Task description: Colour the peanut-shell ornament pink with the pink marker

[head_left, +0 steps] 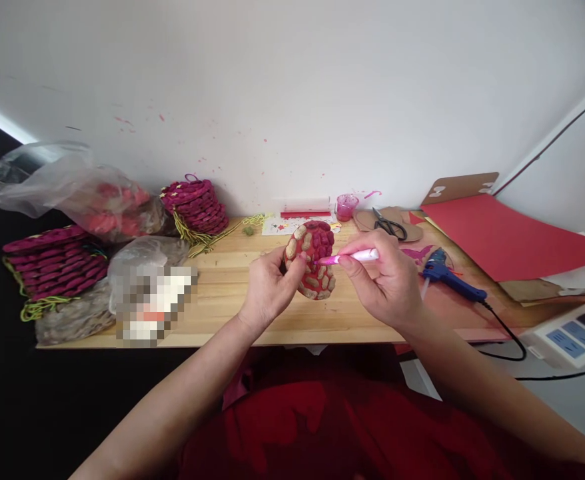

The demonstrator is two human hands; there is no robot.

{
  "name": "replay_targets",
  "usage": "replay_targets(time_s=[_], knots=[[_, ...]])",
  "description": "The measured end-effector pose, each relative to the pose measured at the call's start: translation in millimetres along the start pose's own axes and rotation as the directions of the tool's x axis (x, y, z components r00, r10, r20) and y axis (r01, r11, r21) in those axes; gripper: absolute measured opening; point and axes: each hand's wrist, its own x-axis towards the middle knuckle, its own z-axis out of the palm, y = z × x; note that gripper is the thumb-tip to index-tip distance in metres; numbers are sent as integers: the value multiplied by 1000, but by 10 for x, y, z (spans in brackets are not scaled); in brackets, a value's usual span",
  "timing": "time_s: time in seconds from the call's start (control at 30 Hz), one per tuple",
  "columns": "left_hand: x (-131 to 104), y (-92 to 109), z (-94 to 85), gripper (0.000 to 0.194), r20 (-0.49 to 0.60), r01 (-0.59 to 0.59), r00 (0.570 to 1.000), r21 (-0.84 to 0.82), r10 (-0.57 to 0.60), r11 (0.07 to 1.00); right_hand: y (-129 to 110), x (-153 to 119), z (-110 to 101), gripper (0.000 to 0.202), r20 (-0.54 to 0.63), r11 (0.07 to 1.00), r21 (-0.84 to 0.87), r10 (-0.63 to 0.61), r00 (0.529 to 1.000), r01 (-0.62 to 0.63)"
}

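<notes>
A red disc covered with peanut shells (317,282) is held up over the wooden table by my left hand (272,280), thumb on its face and fingers behind the left edge. Shells at its upper right are magenta; those on the left and bottom are bare tan. My right hand (385,277) pinches a white brush (365,255) with a magenta front part. The brush tip touches the shells near the middle of the disc. A small cup of magenta paint (346,207) stands behind, near the wall.
Magenta shell bundles (202,207) and plastic bags (107,203) are at the left. Black scissors (391,227), a blue glue gun (452,279), red sheets (517,233) and a power strip (570,337) lie to the right. The wooden table's (222,307) front edge is near my body.
</notes>
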Motion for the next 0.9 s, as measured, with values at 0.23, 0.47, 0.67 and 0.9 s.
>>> replay_targets(time_s=[0.23,0.47,0.67,0.9], knots=[[-35,-3,-37,34,-12,-67,998,47,68,997,-79,17,22,6,65,997,-53,-50,997,53],[-63,-38,-78,34,-13,-107,994,28,107,994,-86,97,79,6,65,994,-81,-65,996,70],[-87,-100,-109,34,-16,-127,992,42,128,991,-117,98,118,7,58,994,-72,-73,996,78],[-118,-162,-126,33,-14,-174,984,66,176,982,-163,109,158,6,142,994,-71,-71,987,82]])
